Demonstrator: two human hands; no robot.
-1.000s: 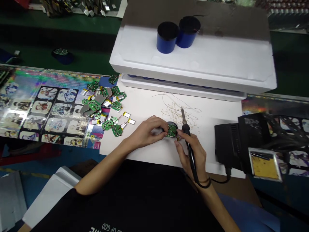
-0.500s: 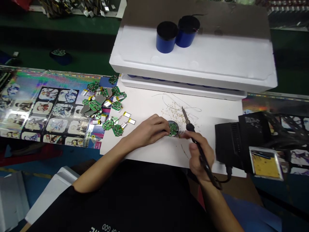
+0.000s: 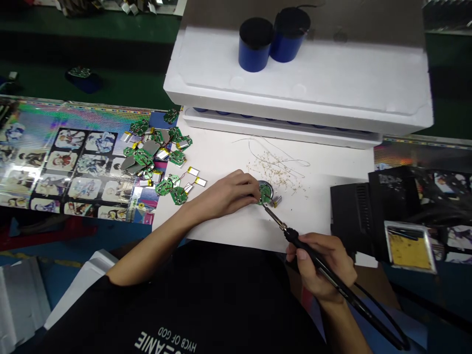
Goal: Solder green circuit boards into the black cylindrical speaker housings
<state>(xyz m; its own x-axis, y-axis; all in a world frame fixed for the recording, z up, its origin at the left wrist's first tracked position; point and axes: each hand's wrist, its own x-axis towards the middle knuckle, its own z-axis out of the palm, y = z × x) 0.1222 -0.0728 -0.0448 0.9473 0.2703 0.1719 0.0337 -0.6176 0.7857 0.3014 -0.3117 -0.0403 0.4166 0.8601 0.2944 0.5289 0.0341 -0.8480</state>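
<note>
My right hand [image 3: 326, 265] is closed round a black soldering iron [image 3: 275, 217], whose tip points at the lower edge of a small green circuit board [image 3: 264, 193]. The board sits in a round, metallic-rimmed housing on the white work surface. My left hand [image 3: 239, 194] pinches its left side; the fingertips partly cover it. A small silver battery cell [image 3: 278, 200] lies against the board's right side. Beyond my hands are a loose thin wire [image 3: 280, 162] and scattered yellowish crumbs [image 3: 271, 169].
On the left lies a pile of green boards [image 3: 143, 156] with battery cells. A white foam box [image 3: 295, 98] at the back carries two blue cylinders [image 3: 254, 46]. On the right stand a black soldering station [image 3: 354, 216] and a tray with a yellow sponge [image 3: 411, 250].
My right hand has moved right and towards my body, and the iron has swung from pointing away to pointing at the board. My left hand stays at the board.
</note>
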